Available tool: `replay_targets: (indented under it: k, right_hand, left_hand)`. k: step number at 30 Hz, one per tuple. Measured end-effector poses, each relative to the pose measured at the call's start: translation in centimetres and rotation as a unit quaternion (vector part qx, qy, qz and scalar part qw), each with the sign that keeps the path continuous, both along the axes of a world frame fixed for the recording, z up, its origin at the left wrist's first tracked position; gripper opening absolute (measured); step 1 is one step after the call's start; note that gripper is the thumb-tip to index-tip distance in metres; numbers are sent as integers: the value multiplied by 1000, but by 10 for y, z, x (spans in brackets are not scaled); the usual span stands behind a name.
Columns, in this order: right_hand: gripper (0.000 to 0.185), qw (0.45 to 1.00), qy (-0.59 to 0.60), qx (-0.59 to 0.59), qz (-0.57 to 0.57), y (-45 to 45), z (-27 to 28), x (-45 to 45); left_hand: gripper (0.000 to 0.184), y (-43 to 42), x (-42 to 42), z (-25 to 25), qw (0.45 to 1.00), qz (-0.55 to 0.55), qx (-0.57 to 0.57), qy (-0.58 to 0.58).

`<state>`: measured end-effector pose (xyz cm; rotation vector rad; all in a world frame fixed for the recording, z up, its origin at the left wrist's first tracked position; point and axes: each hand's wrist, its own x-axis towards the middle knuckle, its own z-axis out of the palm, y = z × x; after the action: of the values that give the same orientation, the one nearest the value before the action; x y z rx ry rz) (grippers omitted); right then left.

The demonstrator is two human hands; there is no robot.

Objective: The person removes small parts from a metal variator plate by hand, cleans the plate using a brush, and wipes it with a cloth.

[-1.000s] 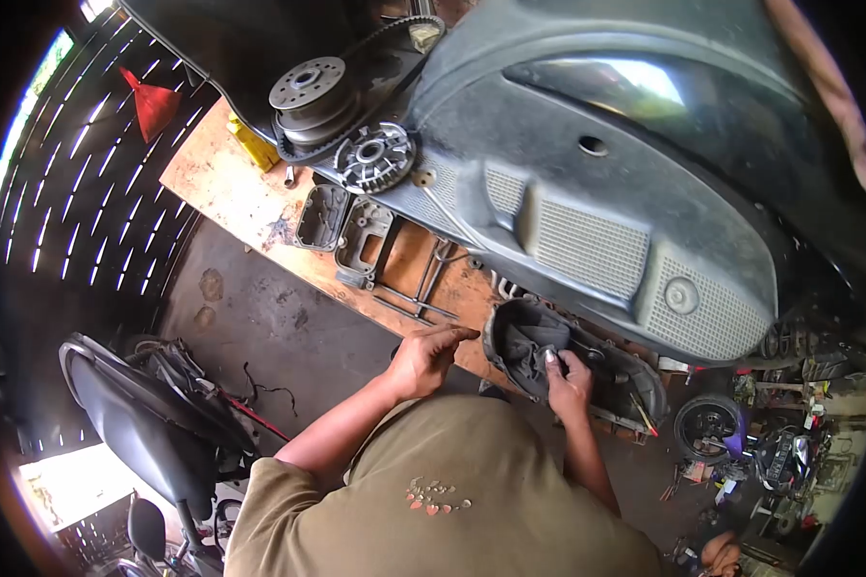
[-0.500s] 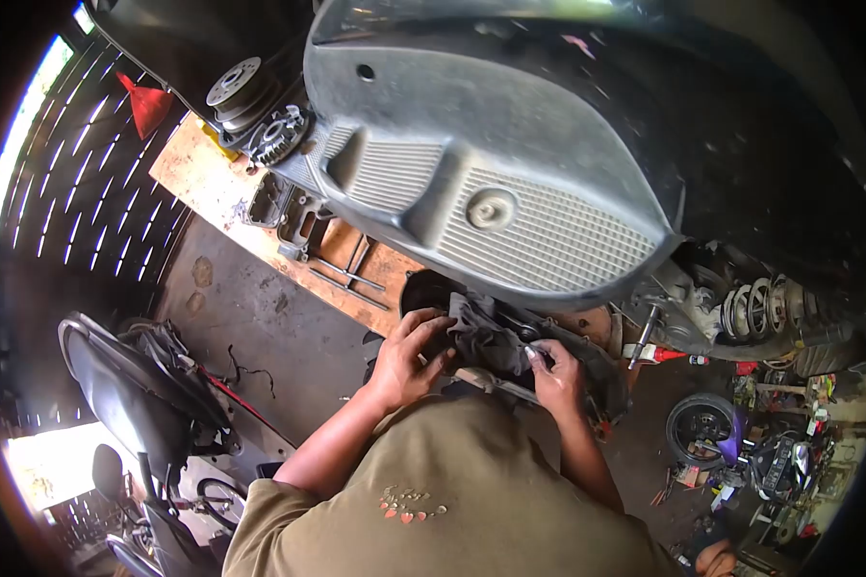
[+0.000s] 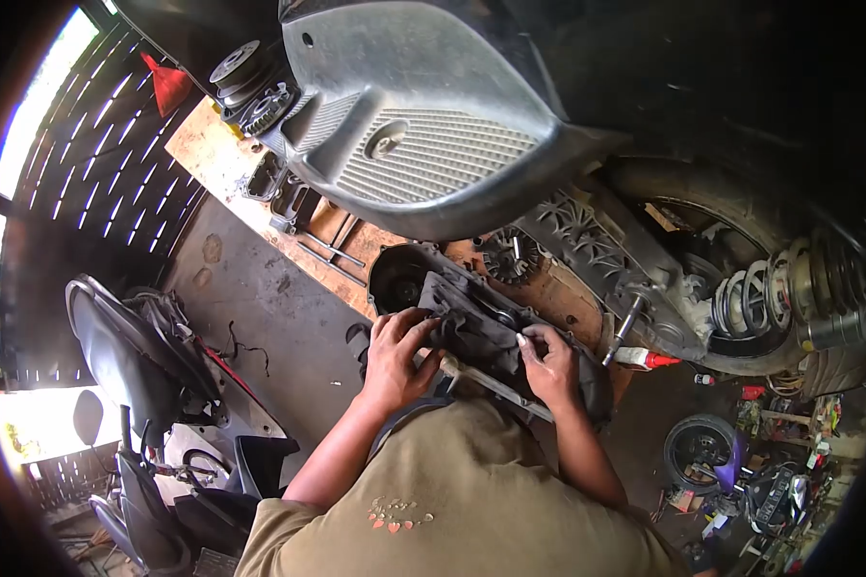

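A dark cloth (image 3: 470,322) lies bunched over a black engine cover (image 3: 399,274) at the edge of the wooden bench. My left hand (image 3: 396,358) grips the cloth's left part, fingers curled over it. At the cloth's right side, my right hand (image 3: 548,363) pinches its edge between thumb and fingers, just above the cover. The cover's round left end shows, while its middle is hidden under the cloth. Behind the cover, a finned fan wheel (image 3: 512,256) rests on the bench.
The scooter's grey footboard (image 3: 433,154) overhangs the bench (image 3: 226,183). A coil spring (image 3: 755,298) and a red-capped bottle (image 3: 645,358) are at right. Metal rods (image 3: 332,252) lie left of the cover. A seat (image 3: 130,346) stands at left, a loose wheel (image 3: 698,450) at lower right.
The view has shifted right, showing the fan wheel and rear spring. My left hand has come from pointing beside the cover onto the cloth, which is now more spread out.
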<state>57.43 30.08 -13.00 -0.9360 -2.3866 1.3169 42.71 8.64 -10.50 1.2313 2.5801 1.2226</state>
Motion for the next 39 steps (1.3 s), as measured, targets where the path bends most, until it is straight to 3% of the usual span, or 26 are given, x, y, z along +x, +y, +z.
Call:
replay_targets:
  k: [4, 7, 11, 14, 29, 34, 39]
  right_hand:
    - [19, 999, 15, -17, -48, 16, 0, -5]
    - [20, 997, 21, 56, -39, 40, -14, -19]
    - [34, 989, -140, 51, 5, 56, 13, -42]
    - [34, 986, -161, 36, 12, 51, 39, -51]
    - [32, 990, -138, 0, 23, 16, -4, -5]
    - [47, 987, -147, -6, 59, -4, 24, -20]
    - [44, 986, -158, -27, 52, -5, 26, -22]
  left_hand:
    - [42, 6, 3, -10, 998, 0, -23, 61]
    - [39, 8, 3, -11, 995, -15, -49, 85]
    - [38, 6, 1, -15, 994, -26, -46, 92]
    - [39, 6, 1, -15, 994, -30, -50, 91]
    - [34, 6, -3, -12, 994, -45, -58, 86]
    - [30, 2, -4, -12, 992, -64, -67, 84]
    - [33, 0, -5, -6, 989, -83, -94, 74]
